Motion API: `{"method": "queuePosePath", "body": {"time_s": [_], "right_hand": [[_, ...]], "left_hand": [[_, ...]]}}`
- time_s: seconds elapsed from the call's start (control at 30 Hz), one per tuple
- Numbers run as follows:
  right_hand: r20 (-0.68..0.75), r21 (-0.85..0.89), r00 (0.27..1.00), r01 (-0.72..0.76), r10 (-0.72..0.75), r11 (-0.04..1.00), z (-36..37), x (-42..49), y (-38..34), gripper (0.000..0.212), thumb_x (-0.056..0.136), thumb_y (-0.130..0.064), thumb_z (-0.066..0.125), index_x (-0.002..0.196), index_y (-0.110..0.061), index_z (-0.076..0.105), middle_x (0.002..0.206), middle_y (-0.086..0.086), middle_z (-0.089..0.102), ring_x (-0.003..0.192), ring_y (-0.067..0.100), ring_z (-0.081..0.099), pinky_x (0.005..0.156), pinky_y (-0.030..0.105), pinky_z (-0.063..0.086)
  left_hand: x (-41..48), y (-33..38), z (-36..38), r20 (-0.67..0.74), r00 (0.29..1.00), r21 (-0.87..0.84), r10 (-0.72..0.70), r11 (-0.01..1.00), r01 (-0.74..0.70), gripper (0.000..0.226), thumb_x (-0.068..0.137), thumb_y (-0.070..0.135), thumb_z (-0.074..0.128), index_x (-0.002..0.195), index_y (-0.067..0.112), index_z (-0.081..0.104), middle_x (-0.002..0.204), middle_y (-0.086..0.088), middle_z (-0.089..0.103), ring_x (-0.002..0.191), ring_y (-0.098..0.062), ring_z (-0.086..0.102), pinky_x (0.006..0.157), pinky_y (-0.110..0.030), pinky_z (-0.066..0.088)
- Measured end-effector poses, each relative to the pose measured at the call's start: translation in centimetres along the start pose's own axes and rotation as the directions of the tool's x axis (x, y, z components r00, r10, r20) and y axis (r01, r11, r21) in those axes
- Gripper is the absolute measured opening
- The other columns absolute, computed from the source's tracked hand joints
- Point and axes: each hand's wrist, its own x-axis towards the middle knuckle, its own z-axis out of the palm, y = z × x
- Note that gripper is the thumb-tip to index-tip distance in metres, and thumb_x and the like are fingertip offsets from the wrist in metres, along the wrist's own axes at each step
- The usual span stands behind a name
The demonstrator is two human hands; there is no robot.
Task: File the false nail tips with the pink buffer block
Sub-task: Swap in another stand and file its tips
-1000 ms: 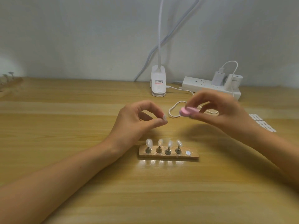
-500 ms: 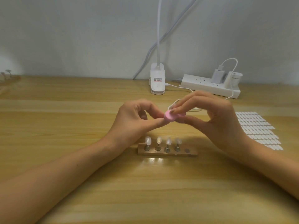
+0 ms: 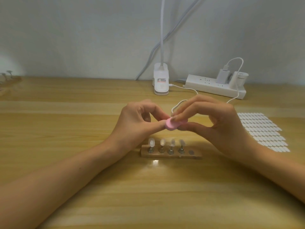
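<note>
My right hand pinches the pink buffer block between thumb and fingers above the table's middle. My left hand meets it from the left, thumb and forefinger pinched together against the block's end; whatever they hold is hidden behind the block. Below both hands lies a wooden holder with several clear false nail tips standing on metal pegs and one bare metal disc at its right end.
A sheet of small white adhesive tabs lies to the right. At the back stand a white clip lamp base and a white power strip with plugs; a white cable loops behind my hands.
My right hand brought the pink block left until it met my left fingertips. The nail tip seen a second ago in my left pinch is now hidden behind the block.
</note>
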Motion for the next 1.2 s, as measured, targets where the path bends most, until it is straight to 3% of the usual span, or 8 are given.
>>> {"method": "queuePosePath", "body": {"time_s": [0.17,0.3,0.4,0.53,0.67,0.77,1.1,1.2], "right_hand": [[-0.052,0.034,0.997,-0.046,0.048,0.998,-0.28,0.04,0.43,0.016,0.083,-0.016,0.077,0.098,-0.011,0.073,0.097,0.004,0.074,0.092,0.026,0.07,0.082,0.048,0.055],[0.006,0.047,1.0,0.003,-0.004,0.999,-0.04,-0.19,0.17,0.016,0.084,-0.018,0.076,0.098,-0.011,0.074,0.098,0.003,0.073,0.093,0.023,0.071,0.081,0.042,0.057],[-0.047,0.052,0.998,-0.034,0.036,0.998,-0.27,0.0,0.35,0.015,0.083,-0.016,0.076,0.098,-0.013,0.072,0.098,0.004,0.073,0.092,0.025,0.07,0.082,0.047,0.056],[0.022,0.057,1.0,-0.013,0.011,0.998,-0.07,-0.28,0.19,0.015,0.084,-0.017,0.076,0.096,-0.008,0.075,0.098,0.003,0.073,0.094,0.023,0.071,0.081,0.04,0.057],[-0.046,0.041,0.997,-0.067,0.069,0.997,-0.37,-0.22,0.59,0.016,0.082,-0.014,0.076,0.096,-0.006,0.073,0.098,0.005,0.074,0.094,0.026,0.071,0.083,0.048,0.056],[0.012,0.058,1.0,-0.026,0.025,0.998,0.14,-0.41,0.22,0.016,0.084,-0.018,0.076,0.096,-0.008,0.074,0.098,0.006,0.073,0.094,0.024,0.071,0.082,0.042,0.057],[-0.061,0.084,0.995,-0.074,0.079,0.994,-0.59,-0.22,0.44,0.016,0.082,-0.015,0.076,0.097,-0.009,0.073,0.099,0.005,0.074,0.095,0.026,0.071,0.084,0.049,0.056],[0.022,0.046,0.998,-0.053,0.052,0.998,-0.06,-0.61,0.27,0.015,0.084,-0.017,0.077,0.093,-0.004,0.075,0.098,0.005,0.073,0.094,0.025,0.071,0.082,0.047,0.056]], "left_hand": [[-0.04,-0.04,-0.07,0.001,1.0,0.026,0.002,1.0,-0.002,0.012,0.077,0.017,0.085,0.073,0.022,0.074,0.057,0.025,0.058,0.045,-0.001,0.035,0.049,-0.008,0.029],[0.03,0.05,-0.05,0.003,1.0,0.015,-0.021,1.0,0.021,0.014,0.076,0.012,0.085,0.073,0.02,0.074,0.06,0.024,0.06,0.045,-0.001,0.034,0.048,-0.009,0.029],[-0.04,0.01,-0.02,0.009,1.0,0.026,-0.011,1.0,0.011,0.01,0.077,0.016,0.084,0.074,0.017,0.075,0.059,0.025,0.059,0.045,-0.002,0.034,0.049,-0.01,0.03],[-0.05,0.03,-0.06,0.015,1.0,0.01,-0.014,1.0,0.014,0.014,0.075,0.016,0.085,0.072,0.024,0.074,0.061,0.024,0.061,0.046,-0.002,0.033,0.048,-0.01,0.029],[0.01,-0.06,-0.03,0.016,1.0,0.02,-0.012,1.0,0.011,0.012,0.076,0.017,0.085,0.073,0.021,0.074,0.061,0.024,0.06,0.046,-0.001,0.035,0.049,-0.01,0.03],[0.01,0.01,-0.01,0.023,1.0,0.0,-0.008,1.0,0.008,0.012,0.07,0.028,0.084,0.071,0.021,0.074,0.063,0.022,0.061,0.046,-0.002,0.034,0.049,-0.01,0.029],[0.08,-0.12,-0.06,0.015,0.999,0.014,-0.028,1.0,0.028,0.016,0.076,0.014,0.085,0.071,0.025,0.074,0.063,0.023,0.061,0.047,-0.002,0.035,0.05,-0.01,0.031],[0.11,-0.09,-0.02,0.016,1.0,0.016,-0.025,1.0,0.025,0.017,0.076,0.011,0.085,0.072,0.022,0.074,0.062,0.023,0.061,0.047,-0.002,0.035,0.049,-0.01,0.03]]}}
